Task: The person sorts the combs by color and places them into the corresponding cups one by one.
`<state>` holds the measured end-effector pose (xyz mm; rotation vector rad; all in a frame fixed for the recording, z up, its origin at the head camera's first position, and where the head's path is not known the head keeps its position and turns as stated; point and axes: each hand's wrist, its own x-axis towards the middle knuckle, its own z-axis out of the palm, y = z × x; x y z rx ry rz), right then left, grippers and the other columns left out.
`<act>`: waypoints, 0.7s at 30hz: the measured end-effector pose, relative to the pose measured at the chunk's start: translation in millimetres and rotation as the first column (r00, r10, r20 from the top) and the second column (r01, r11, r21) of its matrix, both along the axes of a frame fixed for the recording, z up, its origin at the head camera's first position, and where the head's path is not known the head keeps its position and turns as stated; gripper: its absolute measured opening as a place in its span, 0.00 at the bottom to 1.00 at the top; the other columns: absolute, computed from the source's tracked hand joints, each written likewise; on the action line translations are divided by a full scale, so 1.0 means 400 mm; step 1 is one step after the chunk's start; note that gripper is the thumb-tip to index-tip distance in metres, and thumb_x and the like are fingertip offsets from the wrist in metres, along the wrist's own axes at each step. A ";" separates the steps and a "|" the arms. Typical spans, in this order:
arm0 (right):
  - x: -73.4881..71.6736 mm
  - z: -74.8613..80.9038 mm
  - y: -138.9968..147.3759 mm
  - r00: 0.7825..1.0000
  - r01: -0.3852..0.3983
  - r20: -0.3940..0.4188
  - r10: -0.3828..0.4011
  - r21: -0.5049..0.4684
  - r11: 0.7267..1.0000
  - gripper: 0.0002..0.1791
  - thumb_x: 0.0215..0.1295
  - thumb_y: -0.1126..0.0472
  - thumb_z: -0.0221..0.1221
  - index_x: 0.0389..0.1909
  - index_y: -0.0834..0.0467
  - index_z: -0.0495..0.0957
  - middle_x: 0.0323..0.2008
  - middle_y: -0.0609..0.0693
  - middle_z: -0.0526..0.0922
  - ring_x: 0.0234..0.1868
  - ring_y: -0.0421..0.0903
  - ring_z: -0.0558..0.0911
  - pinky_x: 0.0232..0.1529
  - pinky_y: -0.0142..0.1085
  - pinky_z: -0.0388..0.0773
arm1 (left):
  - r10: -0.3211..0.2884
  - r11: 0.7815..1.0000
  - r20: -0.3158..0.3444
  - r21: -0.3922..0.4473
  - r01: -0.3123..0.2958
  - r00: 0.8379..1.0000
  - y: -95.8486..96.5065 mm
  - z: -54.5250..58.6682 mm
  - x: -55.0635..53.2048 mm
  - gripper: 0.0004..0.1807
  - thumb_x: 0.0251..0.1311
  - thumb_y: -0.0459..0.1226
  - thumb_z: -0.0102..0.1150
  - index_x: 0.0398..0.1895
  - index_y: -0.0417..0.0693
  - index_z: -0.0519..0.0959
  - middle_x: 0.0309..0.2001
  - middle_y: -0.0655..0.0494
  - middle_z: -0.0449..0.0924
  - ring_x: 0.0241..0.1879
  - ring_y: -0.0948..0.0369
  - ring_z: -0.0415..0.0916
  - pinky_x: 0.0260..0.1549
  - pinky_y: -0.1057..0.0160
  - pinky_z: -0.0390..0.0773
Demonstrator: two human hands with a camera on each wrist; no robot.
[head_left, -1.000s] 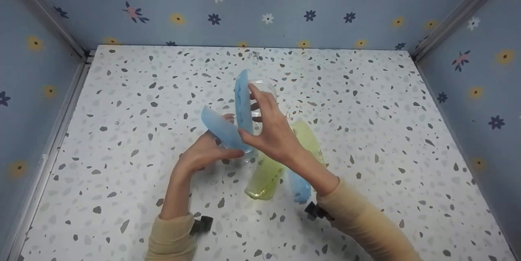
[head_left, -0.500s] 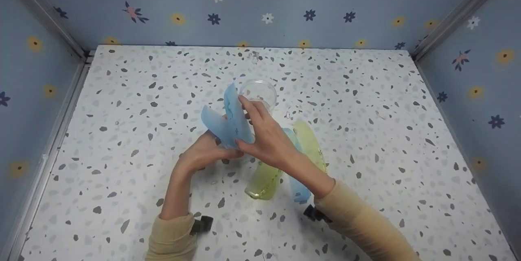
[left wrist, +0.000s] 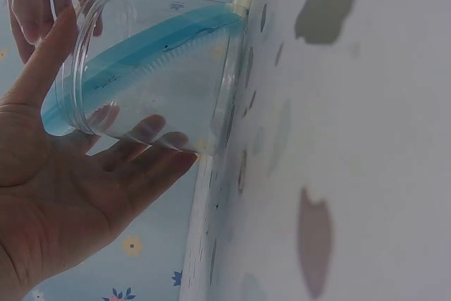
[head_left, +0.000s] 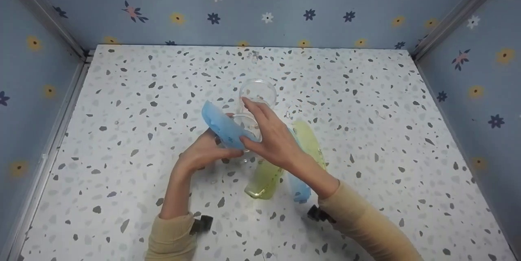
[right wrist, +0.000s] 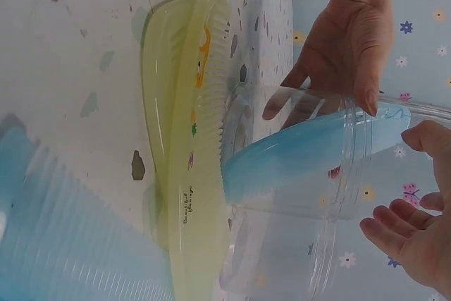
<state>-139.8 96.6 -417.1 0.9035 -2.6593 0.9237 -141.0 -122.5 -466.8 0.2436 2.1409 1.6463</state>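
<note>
Free tabletop [head_left: 118, 139] at left, far jar [head_left: 259, 86] blocking ahead, combs [head_left: 262, 183] lower right

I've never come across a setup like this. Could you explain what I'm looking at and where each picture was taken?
There is no machine here, just a person's two bare hands. One picture comes from a camera worn on the head, looking forward and down. The other two come from cameras worn on the wrists, so the table looks turned sideways there.

The left hand grips a round, clear plastic jar. A translucent blue plastic comb slants inside it; there may be more than one. The right hand is open at the comb's upper end.

On the white, speckled tabletop are yellow-green plastic combs, another blue plastic comb and a second clear plastic jar.
</note>
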 end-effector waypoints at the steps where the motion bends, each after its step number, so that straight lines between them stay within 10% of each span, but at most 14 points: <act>1: 0.000 -0.001 0.004 1.000 0.004 -0.003 -0.004 0.003 1.000 0.45 0.66 0.56 0.68 0.80 0.53 0.57 0.70 0.53 0.72 0.61 0.48 0.80 0.60 0.41 0.83 | -0.002 1.000 -0.004 0.000 0.002 1.000 -0.001 0.000 0.000 0.59 0.49 0.45 0.79 0.82 0.57 0.51 0.79 0.50 0.59 0.78 0.49 0.58 0.76 0.41 0.62; 21: 0.020 -0.038 0.133 0.990 0.133 0.044 -0.130 -0.076 0.988 0.38 0.70 0.51 0.66 0.78 0.51 0.63 0.66 0.52 0.75 0.62 0.48 0.80 0.56 0.43 0.85 | 0.014 0.999 0.027 -0.031 -0.013 1.000 0.003 0.000 0.003 0.60 0.50 0.44 0.80 0.82 0.60 0.51 0.77 0.51 0.62 0.76 0.51 0.60 0.78 0.42 0.59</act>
